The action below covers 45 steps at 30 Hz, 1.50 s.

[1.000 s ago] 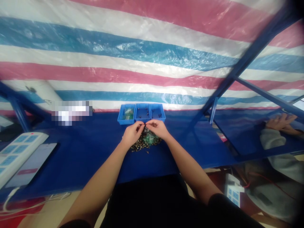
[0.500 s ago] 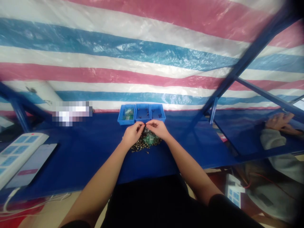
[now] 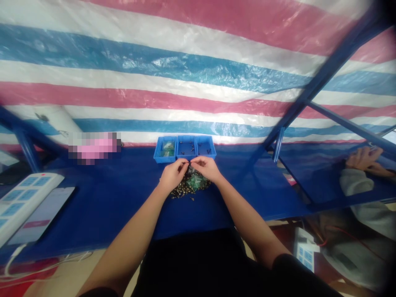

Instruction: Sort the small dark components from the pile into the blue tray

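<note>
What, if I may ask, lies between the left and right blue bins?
In the head view, the middle blue bin, with a few small dark pieces inside, lies between them.

Striped sheet (image 3: 198, 68): catching patchy glare
Blue tabletop (image 3: 107, 198): lying dimmer, softly shadowed
Mosaic patch (image 3: 94, 146): hiding detail
Grey sleeve (image 3: 355, 181): blurring at right

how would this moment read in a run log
left hand: pinched | right hand: pinched, close to left | between: too small to tell | below: pile of small metallic parts | beyond: three blue bins
</note>
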Tool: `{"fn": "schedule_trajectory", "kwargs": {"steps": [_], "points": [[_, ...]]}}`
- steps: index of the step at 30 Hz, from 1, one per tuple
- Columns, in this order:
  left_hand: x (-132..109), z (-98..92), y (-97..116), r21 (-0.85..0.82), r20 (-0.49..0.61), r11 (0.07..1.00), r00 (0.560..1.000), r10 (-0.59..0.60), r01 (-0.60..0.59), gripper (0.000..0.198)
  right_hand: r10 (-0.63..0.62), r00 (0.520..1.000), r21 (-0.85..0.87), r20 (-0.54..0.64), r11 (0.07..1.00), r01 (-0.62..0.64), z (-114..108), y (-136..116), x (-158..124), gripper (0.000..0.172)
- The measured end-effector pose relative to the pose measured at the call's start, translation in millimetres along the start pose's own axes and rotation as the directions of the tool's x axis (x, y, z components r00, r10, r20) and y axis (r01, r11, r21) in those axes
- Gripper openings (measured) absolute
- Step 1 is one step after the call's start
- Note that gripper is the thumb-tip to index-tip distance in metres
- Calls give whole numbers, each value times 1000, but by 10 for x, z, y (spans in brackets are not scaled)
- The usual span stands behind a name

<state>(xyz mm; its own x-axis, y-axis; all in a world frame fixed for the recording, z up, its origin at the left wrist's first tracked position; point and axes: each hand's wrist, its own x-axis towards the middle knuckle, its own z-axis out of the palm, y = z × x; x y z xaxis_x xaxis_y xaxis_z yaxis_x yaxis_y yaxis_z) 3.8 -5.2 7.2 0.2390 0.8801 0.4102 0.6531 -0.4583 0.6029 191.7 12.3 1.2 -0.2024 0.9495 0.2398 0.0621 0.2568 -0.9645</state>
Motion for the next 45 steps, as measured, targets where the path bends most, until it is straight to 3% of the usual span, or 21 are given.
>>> {"fn": "schedule_trajectory", "kwargs": {"steps": [17, 45], "points": [[-4, 18, -30, 13, -25, 1000, 999, -24, 24, 33, 1, 998, 23, -60, 1000, 1, 18, 35, 7, 32], [-6, 30, -48, 1, -21, 1000, 999, -28, 28, 30, -16, 998, 22, -53, 1000, 17, 19, 84, 5, 33]]}}
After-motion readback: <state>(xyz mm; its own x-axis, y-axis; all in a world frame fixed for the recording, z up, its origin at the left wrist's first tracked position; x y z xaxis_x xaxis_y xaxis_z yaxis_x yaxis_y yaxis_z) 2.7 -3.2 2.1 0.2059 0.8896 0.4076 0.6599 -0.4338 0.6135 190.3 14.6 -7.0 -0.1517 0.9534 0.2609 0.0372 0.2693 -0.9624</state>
